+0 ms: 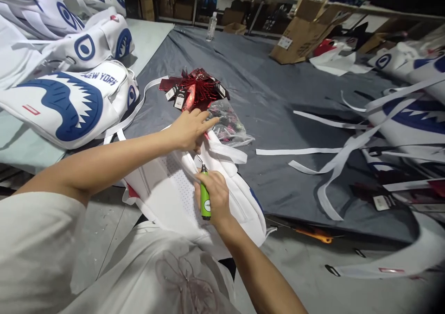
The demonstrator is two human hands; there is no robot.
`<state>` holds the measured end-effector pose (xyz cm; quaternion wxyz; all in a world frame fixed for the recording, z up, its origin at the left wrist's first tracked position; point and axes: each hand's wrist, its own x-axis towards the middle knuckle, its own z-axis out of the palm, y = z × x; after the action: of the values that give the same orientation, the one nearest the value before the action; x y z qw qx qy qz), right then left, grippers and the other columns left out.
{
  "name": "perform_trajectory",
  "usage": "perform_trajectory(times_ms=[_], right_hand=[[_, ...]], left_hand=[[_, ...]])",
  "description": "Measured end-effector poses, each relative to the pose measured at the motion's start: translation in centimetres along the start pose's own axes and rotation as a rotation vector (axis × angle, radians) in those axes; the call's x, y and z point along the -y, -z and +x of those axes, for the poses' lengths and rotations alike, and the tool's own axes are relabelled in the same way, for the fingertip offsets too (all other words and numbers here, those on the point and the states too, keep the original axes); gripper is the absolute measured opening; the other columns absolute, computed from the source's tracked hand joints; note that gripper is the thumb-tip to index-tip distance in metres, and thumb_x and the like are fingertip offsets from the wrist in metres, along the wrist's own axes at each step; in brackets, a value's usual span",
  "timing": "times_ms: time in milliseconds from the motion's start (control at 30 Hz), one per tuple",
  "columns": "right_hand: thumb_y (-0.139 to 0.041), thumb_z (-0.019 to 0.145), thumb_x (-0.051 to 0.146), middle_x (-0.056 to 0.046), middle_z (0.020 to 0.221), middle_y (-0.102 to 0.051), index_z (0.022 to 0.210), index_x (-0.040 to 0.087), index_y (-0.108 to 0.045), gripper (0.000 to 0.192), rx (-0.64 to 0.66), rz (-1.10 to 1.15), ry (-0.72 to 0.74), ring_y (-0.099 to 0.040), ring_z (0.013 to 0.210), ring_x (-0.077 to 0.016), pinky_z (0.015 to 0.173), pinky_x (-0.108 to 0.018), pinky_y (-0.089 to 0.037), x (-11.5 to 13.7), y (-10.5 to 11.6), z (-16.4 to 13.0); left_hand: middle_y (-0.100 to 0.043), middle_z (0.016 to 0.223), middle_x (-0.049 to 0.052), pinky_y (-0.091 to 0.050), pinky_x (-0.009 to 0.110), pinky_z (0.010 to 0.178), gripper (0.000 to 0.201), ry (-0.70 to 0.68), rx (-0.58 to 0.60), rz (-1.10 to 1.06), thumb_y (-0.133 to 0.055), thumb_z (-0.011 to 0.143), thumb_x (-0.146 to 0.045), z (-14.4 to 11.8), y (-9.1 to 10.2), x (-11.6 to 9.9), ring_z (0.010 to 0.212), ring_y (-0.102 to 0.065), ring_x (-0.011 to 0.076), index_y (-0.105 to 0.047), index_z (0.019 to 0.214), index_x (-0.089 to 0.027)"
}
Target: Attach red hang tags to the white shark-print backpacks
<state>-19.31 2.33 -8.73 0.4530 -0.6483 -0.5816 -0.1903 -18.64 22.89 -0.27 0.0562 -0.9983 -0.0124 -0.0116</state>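
A white backpack [239,207] lies across the near table edge and my lap, its perforated back panel and straps facing up. My left hand [191,131] is at the top of the backpack, closed on the material near the strap base; its thumb side is partly hidden. My right hand [218,196] is wrapped around a green thread burner [206,200], a stubby handle with a thin bent metal tip. That tip points up at the backpack just below my left hand. A loose white strap [227,153] curls out to the right of my hands.
Beyond my left hand lie red foil tags [200,87] and a clear plastic bag [225,119]. White backpacks [74,103] with blue shark mouths are piled left; more straps [337,161] trail at right. Farther back stand a bottle [211,27] and cardboard box [299,34].
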Motion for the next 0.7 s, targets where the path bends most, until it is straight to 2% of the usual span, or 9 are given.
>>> perform_trajectory(times_ms=[100,167,233,267,333,400,467,567,700], right_hand=[[-0.055,0.092,0.008,-0.005,0.098,-0.073,0.121,0.023,-0.054,0.032,0.049,-0.001,-0.020,-0.070,0.089,-0.0190,0.083,-0.035,-0.056,-1.2,0.9,0.3],[-0.056,0.093,0.010,-0.006,0.104,-0.073,0.125,0.024,-0.052,0.035,-0.021,-0.084,-0.047,-0.070,0.092,-0.0184,0.085,-0.033,-0.055,-2.1,1.4,0.6],[-0.061,0.093,0.020,-0.009,0.108,-0.071,0.126,0.023,-0.051,0.034,-0.080,-0.275,-0.120,-0.068,0.102,-0.0233,0.092,-0.039,-0.052,-3.2,1.8,1.2],[-0.064,0.092,0.027,-0.012,0.112,-0.070,0.126,0.022,-0.051,0.037,-0.061,-0.371,-0.178,-0.065,0.109,-0.0274,0.096,-0.044,-0.049,-3.8,1.8,1.6],[-0.069,0.088,0.039,-0.017,0.118,-0.066,0.129,0.018,-0.049,0.050,0.089,-0.477,-0.330,-0.059,0.117,-0.0339,0.098,-0.050,-0.045,-4.9,1.7,2.8],[-0.071,0.085,0.043,-0.019,0.122,-0.064,0.134,0.015,-0.044,0.063,0.286,-0.482,-0.451,-0.058,0.117,-0.0350,0.094,-0.048,-0.046,-5.8,1.2,4.0],[-0.074,0.082,0.040,-0.021,0.123,-0.063,0.139,0.013,-0.039,0.073,0.415,-0.510,-0.495,-0.058,0.115,-0.0348,0.092,-0.045,-0.046,-6.1,0.4,5.0],[-0.073,0.082,0.030,-0.025,0.122,-0.060,0.144,0.007,-0.035,0.077,0.486,-0.666,-0.494,-0.055,0.116,-0.0370,0.094,-0.048,-0.044,-5.7,-1.0,5.8],[-0.055,0.089,0.013,-0.028,0.127,-0.056,0.149,0.007,-0.033,0.064,0.514,-0.809,-0.469,-0.052,0.119,-0.0364,0.095,-0.050,-0.043,-4.8,-2.4,5.9]], left_hand=[[-0.023,0.163,0.020,-0.022,0.054,0.116,0.114,-0.044,-0.068,0.019,-0.077,0.071,-0.052,-1.4,-0.2,0.0,0.147,-0.025,0.0402,-0.012,0.160,-0.022],[-0.012,0.166,0.021,-0.008,0.063,0.117,0.123,-0.057,-0.098,0.046,-0.080,0.067,-0.054,-2.2,-0.2,-0.2,0.150,-0.015,0.0444,-0.007,0.161,-0.022],[-0.008,0.167,0.022,-0.004,0.068,0.116,0.125,-0.049,-0.105,0.065,-0.082,0.065,-0.051,-2.6,-0.4,-0.5,0.151,-0.012,0.0462,-0.007,0.161,-0.022],[-0.009,0.166,0.022,-0.006,0.068,0.116,0.123,-0.043,-0.107,0.067,-0.082,0.066,-0.049,-2.6,-0.5,-0.6,0.151,-0.013,0.0459,-0.009,0.161,-0.021],[-0.013,0.166,0.023,-0.013,0.066,0.116,0.115,-0.037,-0.109,0.062,-0.081,0.070,-0.046,-2.4,-0.8,-0.8,0.151,-0.017,0.0441,-0.013,0.160,-0.020],[-0.016,0.165,0.023,-0.021,0.061,0.116,0.109,-0.032,-0.115,0.061,-0.078,0.073,-0.044,-2.1,-1.1,-0.9,0.150,-0.020,0.0416,-0.016,0.159,-0.019],[-0.017,0.165,0.022,-0.026,0.057,0.114,0.105,-0.018,-0.112,0.067,-0.076,0.076,-0.043,-1.8,-1.4,-0.9,0.150,-0.020,0.0397,-0.017,0.159,-0.019],[-0.015,0.166,0.021,-0.030,0.054,0.111,0.102,0.007,-0.071,0.079,-0.074,0.078,-0.043,-1.3,-1.8,-0.9,0.151,-0.020,0.0385,-0.017,0.159,-0.019],[-0.015,0.166,0.021,-0.032,0.052,0.109,0.095,0.026,-0.030,0.095,-0.071,0.081,-0.036,-0.9,-2.0,-0.8,0.150,-0.022,0.0373,-0.019,0.159,-0.020]])
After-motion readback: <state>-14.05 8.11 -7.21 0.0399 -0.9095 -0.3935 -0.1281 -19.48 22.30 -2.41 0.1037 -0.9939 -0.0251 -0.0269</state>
